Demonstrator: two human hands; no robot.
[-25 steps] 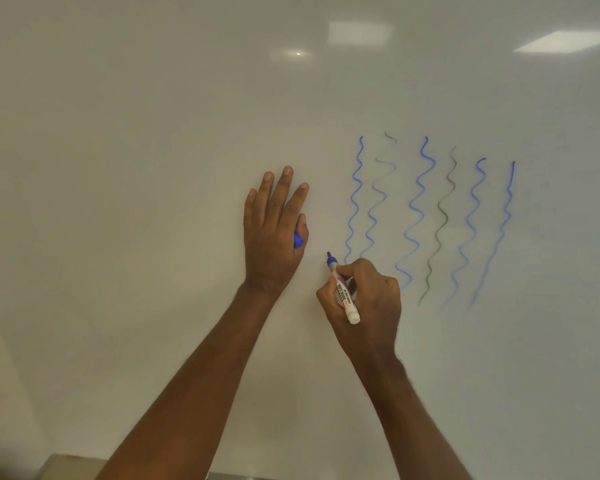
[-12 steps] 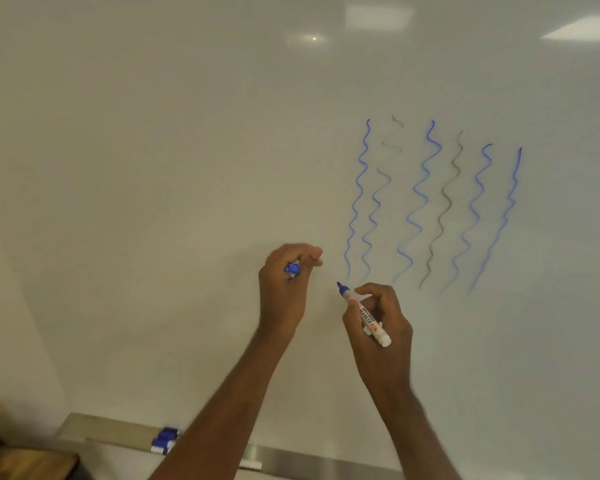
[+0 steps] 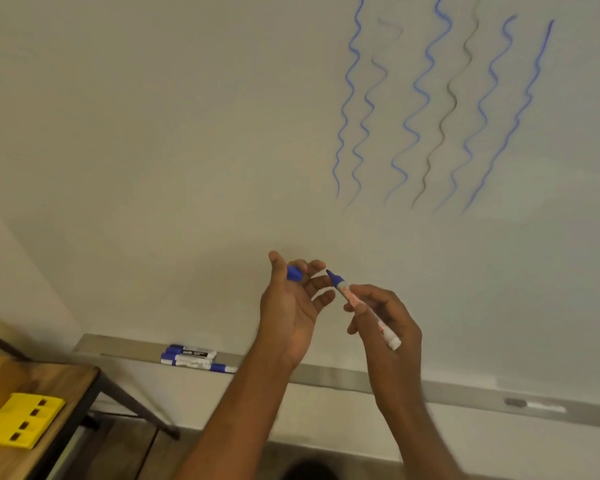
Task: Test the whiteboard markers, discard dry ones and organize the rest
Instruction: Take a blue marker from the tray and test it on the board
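My right hand (image 3: 385, 317) grips an uncapped blue whiteboard marker (image 3: 354, 301), its white barrel slanting down to the right and its blue tip pointing up-left. My left hand (image 3: 291, 299) pinches the marker's blue cap (image 3: 294, 273) between thumb and fingers, a short gap left of the tip. Both hands hover in front of the whiteboard (image 3: 153, 116), below several wavy test lines (image 3: 430, 98), most blue, some faint. Three capped blue markers (image 3: 191, 358) lie side by side on the board's metal tray (image 3: 326, 377).
A wooden table (image 3: 32, 393) with dark metal legs stands at the lower left, carrying a yellow holder (image 3: 18, 420) with dark slots. A small grey object (image 3: 515, 402) and a whitish one lie on the tray at the right.
Both hands have come down off the board. The left hand went from lying flat on the board to pinching the cap. The view has tilted down, revealing tray and table.
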